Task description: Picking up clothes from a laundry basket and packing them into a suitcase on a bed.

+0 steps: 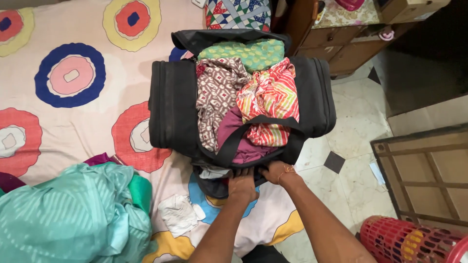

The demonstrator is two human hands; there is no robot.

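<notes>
A black duffel bag (170,104) lies open on the bed, stuffed with folded clothes: a green piece (248,51), a brown patterned piece (217,92), a red-and-yellow striped piece (270,100) and a maroon piece (241,141). A black strap loops over the clothes. My left hand (242,184) and my right hand (277,171) sit side by side at the bag's near end, fingers pressed into its black edge. What the fingertips grip is hidden.
The bedsheet (73,78) has big coloured circles. A heap of teal cloth (73,214) lies at the near left, with a small white cloth (179,214) beside it. A wooden cabinet (341,44) stands beyond the bag. A red plastic basket (404,241) sits on the tiled floor.
</notes>
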